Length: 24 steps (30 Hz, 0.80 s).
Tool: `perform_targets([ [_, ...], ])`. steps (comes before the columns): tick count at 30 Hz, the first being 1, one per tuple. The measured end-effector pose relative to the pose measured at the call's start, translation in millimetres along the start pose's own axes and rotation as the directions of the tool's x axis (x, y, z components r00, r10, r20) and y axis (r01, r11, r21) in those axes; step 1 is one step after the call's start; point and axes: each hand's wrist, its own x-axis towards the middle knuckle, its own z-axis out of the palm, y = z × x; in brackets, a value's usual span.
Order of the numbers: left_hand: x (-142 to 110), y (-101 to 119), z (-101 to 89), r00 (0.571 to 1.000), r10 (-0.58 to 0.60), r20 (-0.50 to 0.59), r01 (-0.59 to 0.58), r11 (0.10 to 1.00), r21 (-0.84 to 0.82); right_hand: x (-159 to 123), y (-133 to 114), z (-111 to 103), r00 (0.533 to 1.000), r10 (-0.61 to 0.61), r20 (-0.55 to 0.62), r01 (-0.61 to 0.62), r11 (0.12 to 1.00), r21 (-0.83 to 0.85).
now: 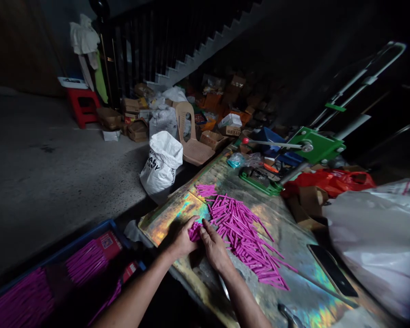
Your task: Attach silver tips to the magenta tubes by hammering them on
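Observation:
Between my two hands is a small bundle of purple sticks (194, 231), its ends facing up and away from me. My left hand (184, 239) wraps round the bundle from the left. From the right my right hand (213, 241) closes against the same bundle, thumb and fingers pressed to it. Just beyond and to the right lies a loose pile of purple sticks (239, 228) on the shiny, iridescent tabletop (283, 223). A smaller group of purple sticks (206, 190) rests at the pile's far left end.
A green lever press (314, 146) stands on the table's far side. At lower left, a blue crate (109, 223) holds more purple sticks and red cards. A white sack (160, 164) and plastic chair (193, 146) stand beyond. A phone (331, 269) lies near a large white bag (376, 232).

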Motion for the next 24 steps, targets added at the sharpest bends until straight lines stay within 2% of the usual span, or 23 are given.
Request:
perform_targets([
  [3, 1.1, -0.6, -0.4, 0.999, 0.027, 0.023, -0.028, 0.998, 0.062, -0.8, -1.9, 0.9, 1.000, 0.015, -0.001, -0.015, 0.999, 0.029],
  [6, 1.2, -0.3, -2.2, 0.999, 0.037, 0.006, -0.038, 0.988, 0.149, -2.6, -5.5, 1.5, 0.999, 0.030, 0.012, -0.031, 0.998, 0.058],
  [9, 0.3, -0.4, -3.5, 0.998, 0.061, -0.015, -0.058, 0.984, 0.167, -4.2, -9.1, 1.8, 0.999, 0.041, 0.025, -0.042, 0.996, 0.078],
  [13, -0.4, -0.7, -4.1, 0.999, 0.047, -0.013, -0.046, 0.993, 0.105, -4.0, -11.3, 2.1, 0.998, 0.045, 0.037, -0.048, 0.994, 0.098],
  [18, 2.5, -0.5, -2.6, 1.000, -0.001, 0.013, 0.001, 0.999, -0.052, -1.7, -9.0, 2.1, 0.998, 0.050, 0.040, -0.054, 0.991, 0.120],
  [24, 4.8, 1.0, -0.3, 1.000, 0.001, 0.015, 0.001, 0.991, -0.135, -2.4, -8.4, 0.2, 0.998, 0.050, 0.046, -0.056, 0.986, 0.156],
])
